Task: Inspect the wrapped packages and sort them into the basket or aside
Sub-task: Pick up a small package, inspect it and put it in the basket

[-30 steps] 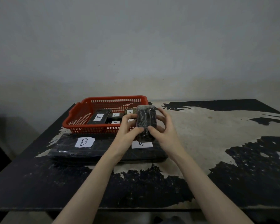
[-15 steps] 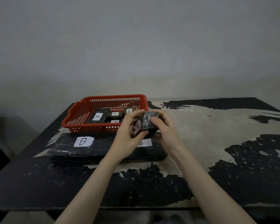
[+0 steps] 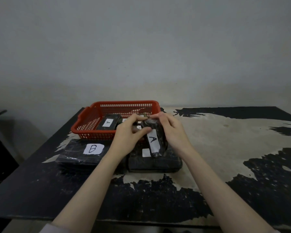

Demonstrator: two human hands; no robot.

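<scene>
The worn black-and-beige painted table (image 3: 225, 148) has open surface across its right half, while the red slotted plastic basket (image 3: 91, 121) sits near its far left edge, holding a black wrapped block with a white "A" label (image 3: 109, 122). Two flat black film-wrapped slabs lie just in front of the basket, the left one labelled "B" (image 3: 77, 155) and the right one (image 3: 158, 163) partly covered. Above the right slab, the left hand (image 3: 126, 137) and right hand (image 3: 173, 132) pinch a small dark film-wrapped package (image 3: 155, 140), tilted, its white "A" label facing up.
</scene>
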